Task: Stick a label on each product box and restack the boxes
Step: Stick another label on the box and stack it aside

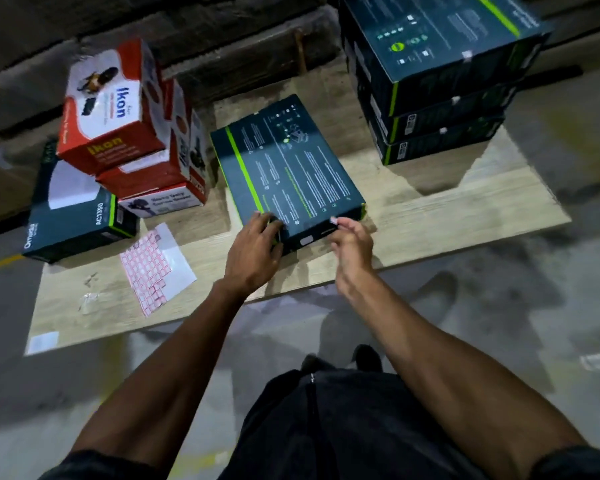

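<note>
a dark box lies on the tabletop, long axis running near to far; left hand fingers spread on its near corner, right hand pinching a small label beside its near edge.

I count five dark teal boxes: three stacked at two o'clock, one flat box at twelve o'clock, one marked AC1350 at ten o'clock. Three red-and-white boxes pile at eleven o'clock. One label sheet lies at nine o'clock. One small label sits at my right fingertips.
</note>
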Tool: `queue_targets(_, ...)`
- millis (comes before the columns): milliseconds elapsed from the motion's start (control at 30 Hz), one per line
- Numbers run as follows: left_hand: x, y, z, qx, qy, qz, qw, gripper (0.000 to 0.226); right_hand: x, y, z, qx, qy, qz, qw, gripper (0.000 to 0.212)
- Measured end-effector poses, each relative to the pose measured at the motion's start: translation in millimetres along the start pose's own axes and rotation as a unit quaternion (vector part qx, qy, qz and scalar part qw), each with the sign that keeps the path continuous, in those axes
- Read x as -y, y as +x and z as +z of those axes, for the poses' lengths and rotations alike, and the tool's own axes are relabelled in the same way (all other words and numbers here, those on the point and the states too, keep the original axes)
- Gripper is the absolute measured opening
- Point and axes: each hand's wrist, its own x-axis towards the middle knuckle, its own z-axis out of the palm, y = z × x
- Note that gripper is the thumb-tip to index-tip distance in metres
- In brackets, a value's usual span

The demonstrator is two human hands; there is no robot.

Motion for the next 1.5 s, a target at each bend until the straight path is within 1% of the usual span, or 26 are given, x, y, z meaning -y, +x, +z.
queue_targets(100,-1,5,4,0.052,-0.016,0.039,0.998,0.047,-9,-22,10,0.027,0.125,0.085,0.988,0.032)
queue_targets(200,5,5,7,0.067,-0.003,0.058,0.996,0.054,-18,-34,21,0.043,0.175,0.114,0.977,0.037)
queue_targets(300,11,5,4,0.087,0.033,0.09,0.992,0.059,-24,-40,29,0.059,0.199,0.104,0.973,0.043)
queue_targets(400,14,6,1,0.098,0.057,0.119,0.986,0.062,-29,-42,34,0.059,0.211,0.091,0.971,0.047)
queue_targets(500,15,4,0,0.105,0.078,0.135,0.982,0.068,-32,-45,37,0.064,0.233,0.083,0.967,0.048)
queue_targets(633,14,5,-2,0.095,0.095,0.143,0.981,0.071,-28,-49,41,0.059,0.261,0.081,0.96,0.046)
queue_targets(733,13,5,-3,0.083,0.102,0.146,0.98,0.069,-29,-50,42,0.056,0.266,0.086,0.959,0.044)
queue_targets(833,13,7,-3,0.09,0.109,0.142,0.98,0.071,-31,-50,44,0.052,0.266,0.084,0.959,0.044)
queue_targets(933,11,7,-5,0.094,0.109,0.134,0.98,0.072,-31,-50,44,0.042,0.271,0.083,0.958,0.029)
queue_targets(1000,11,8,-5,0.096,0.117,0.135,0.979,0.072,-29,-51,43,0.039,0.275,0.084,0.957,0.024)
queue_targets(1067,12,9,-4,0.097,0.125,0.138,0.978,0.071,-28,-52,42,0.038,0.277,0.082,0.956,0.025)
queue_targets(1200,12,9,-4,0.099,0.128,0.137,0.977,0.071,-29,-50,42,0.037,0.291,0.085,0.952,0.034)
queue_targets(1300,11,9,-4,0.097,0.122,0.135,0.978,0.072,-30,-48,41,0.039,0.289,0.091,0.952,0.029)
queue_targets(1400,9,10,-6,0.101,0.118,0.13,0.979,0.073,-27,-47,39,0.029,0.254,0.097,0.962,0.024)
queue_targets(1500,7,8,-8,0.104,0.115,0.121,0.981,0.076,-27,-39,36,-0.014,0.146,0.088,0.985,0.02)
